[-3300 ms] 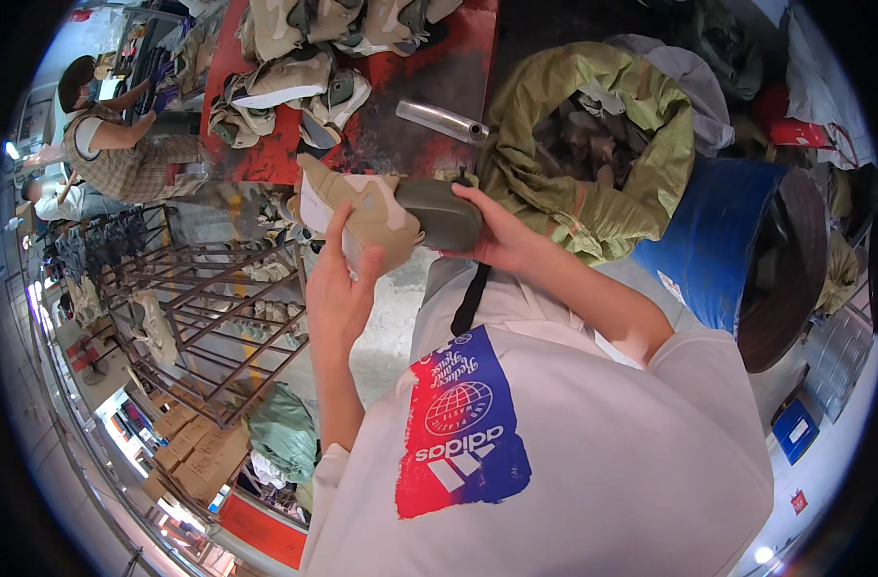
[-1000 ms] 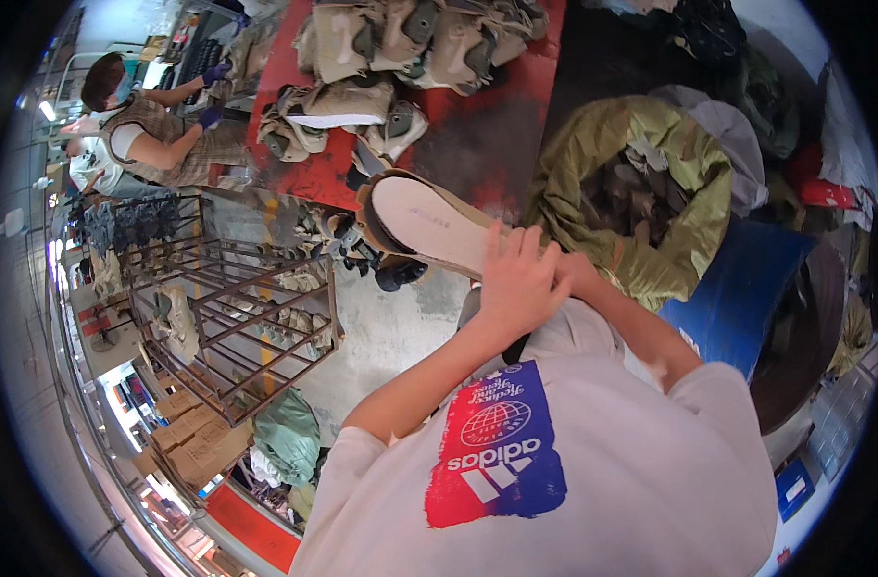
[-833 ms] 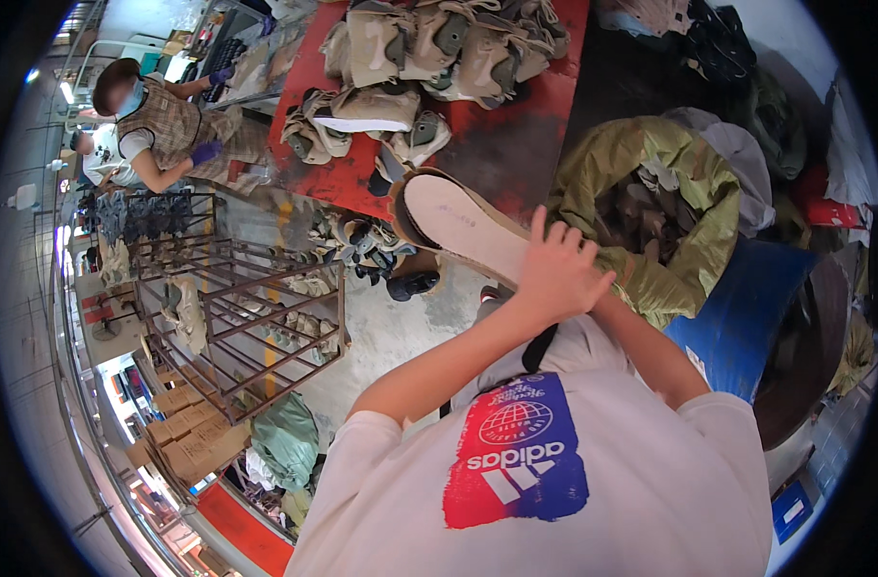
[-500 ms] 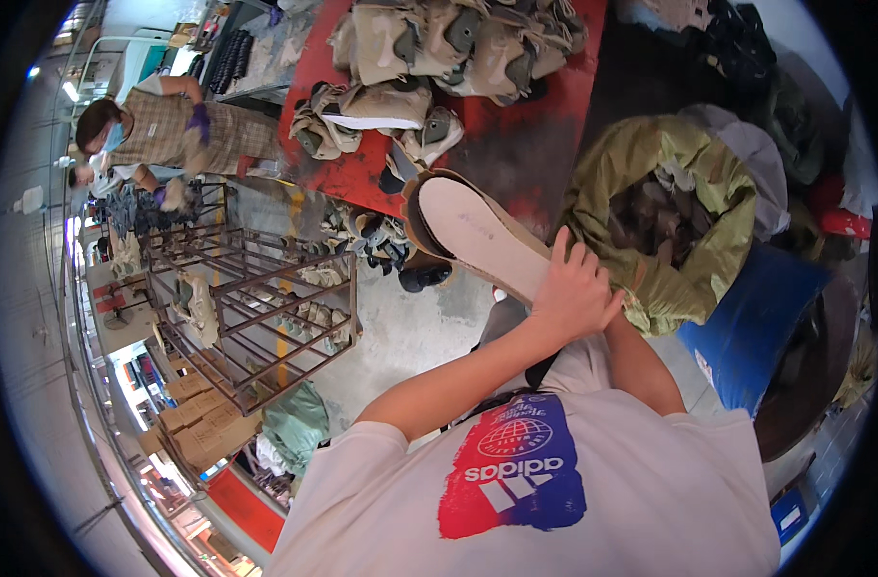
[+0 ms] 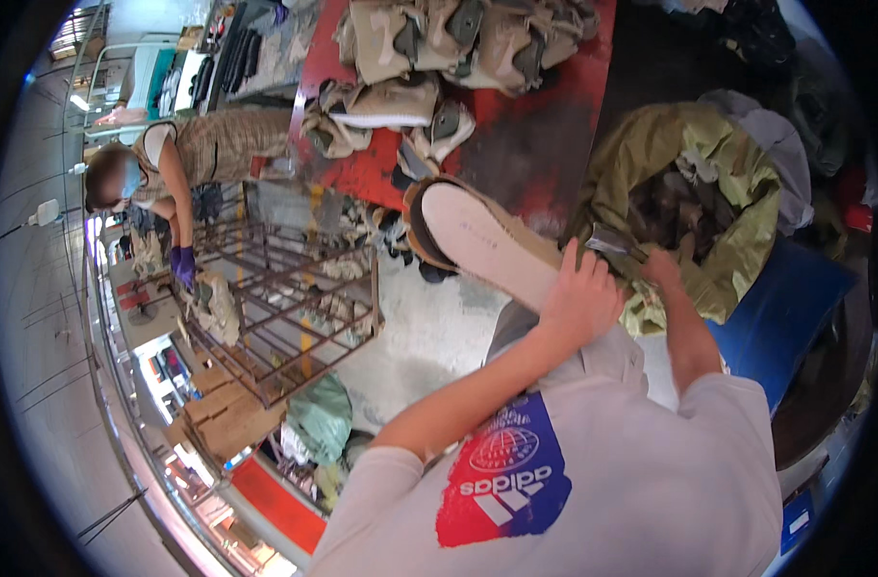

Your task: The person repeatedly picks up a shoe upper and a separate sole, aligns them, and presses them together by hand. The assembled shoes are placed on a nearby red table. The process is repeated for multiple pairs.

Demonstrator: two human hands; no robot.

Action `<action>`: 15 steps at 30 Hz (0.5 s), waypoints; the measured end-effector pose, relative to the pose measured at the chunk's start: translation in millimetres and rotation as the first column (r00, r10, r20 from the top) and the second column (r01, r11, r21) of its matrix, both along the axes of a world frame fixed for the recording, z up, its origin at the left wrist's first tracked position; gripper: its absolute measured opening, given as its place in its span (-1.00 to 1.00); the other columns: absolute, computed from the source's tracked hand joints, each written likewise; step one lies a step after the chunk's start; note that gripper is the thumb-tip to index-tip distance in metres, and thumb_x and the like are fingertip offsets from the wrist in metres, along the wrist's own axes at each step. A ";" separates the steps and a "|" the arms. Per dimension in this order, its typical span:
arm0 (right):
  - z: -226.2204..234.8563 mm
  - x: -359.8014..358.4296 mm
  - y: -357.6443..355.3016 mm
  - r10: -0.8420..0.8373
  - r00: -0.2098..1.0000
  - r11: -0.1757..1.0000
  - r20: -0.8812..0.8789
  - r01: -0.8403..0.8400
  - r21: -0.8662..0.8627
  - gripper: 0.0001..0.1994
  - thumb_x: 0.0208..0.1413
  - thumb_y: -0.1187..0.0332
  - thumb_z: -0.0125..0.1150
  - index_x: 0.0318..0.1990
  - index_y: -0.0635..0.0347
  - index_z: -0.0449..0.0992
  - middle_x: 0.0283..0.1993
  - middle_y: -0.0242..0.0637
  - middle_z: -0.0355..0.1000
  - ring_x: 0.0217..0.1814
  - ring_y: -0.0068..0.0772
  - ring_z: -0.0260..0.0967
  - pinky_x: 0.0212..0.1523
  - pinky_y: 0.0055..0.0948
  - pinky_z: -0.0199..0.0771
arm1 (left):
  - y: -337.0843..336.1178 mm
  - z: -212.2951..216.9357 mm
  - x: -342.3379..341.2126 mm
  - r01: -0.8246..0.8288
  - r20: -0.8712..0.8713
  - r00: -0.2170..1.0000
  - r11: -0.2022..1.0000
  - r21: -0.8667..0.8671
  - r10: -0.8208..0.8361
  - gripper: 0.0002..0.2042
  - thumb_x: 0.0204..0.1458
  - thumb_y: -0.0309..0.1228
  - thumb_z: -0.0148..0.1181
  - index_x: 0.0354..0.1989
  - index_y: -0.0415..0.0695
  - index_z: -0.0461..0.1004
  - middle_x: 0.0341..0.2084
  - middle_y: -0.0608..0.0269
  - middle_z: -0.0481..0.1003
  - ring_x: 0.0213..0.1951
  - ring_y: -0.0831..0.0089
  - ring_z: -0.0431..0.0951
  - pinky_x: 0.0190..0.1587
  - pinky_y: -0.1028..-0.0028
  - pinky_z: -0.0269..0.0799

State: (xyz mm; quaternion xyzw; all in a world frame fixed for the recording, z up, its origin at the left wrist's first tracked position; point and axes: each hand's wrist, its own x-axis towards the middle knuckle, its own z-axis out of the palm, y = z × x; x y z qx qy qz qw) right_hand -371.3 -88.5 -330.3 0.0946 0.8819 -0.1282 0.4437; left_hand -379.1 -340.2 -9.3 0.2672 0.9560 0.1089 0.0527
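Note:
I hold a tan boot (image 5: 477, 245) with its pale sole turned up, just in front of my chest. My left hand (image 5: 578, 293) lies closed over the boot's near end. My right hand (image 5: 655, 267) grips the same end from the other side, right at the rim of an open olive sack (image 5: 718, 163). A small grey part (image 5: 607, 240) shows between my hands; I cannot tell what it is. The boot's upper is hidden beneath the sole and my fingers.
A red table (image 5: 516, 144) behind the boot carries several tan boots (image 5: 458, 38). A blue barrel (image 5: 790, 303) stands on the right and a rusty metal rack (image 5: 285, 298) on the left. A co-worker (image 5: 199, 154) in purple gloves bends there. Cardboard boxes (image 5: 218, 413) and a green bag (image 5: 319, 423) lie lower left.
The boot went from being held upright before me to sole-up, then moved right and down toward the olive sack. My right hand came out to its end beside the sack.

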 end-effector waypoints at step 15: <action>194.5 -164.5 -143.6 0.336 0.823 0.869 -0.458 -0.459 -0.187 -0.48 0.09 0.31 0.27 0.24 0.19 0.43 0.08 0.11 0.50 0.09 0.10 0.51 0.09 -0.08 0.54 | -87.4 49.8 -20.0 -0.269 -0.014 0.945 0.798 0.539 0.328 -0.74 -0.05 -0.46 0.24 -0.13 -0.13 0.60 -0.13 0.17 0.60 -0.03 0.15 0.55 0.35 -0.02 0.14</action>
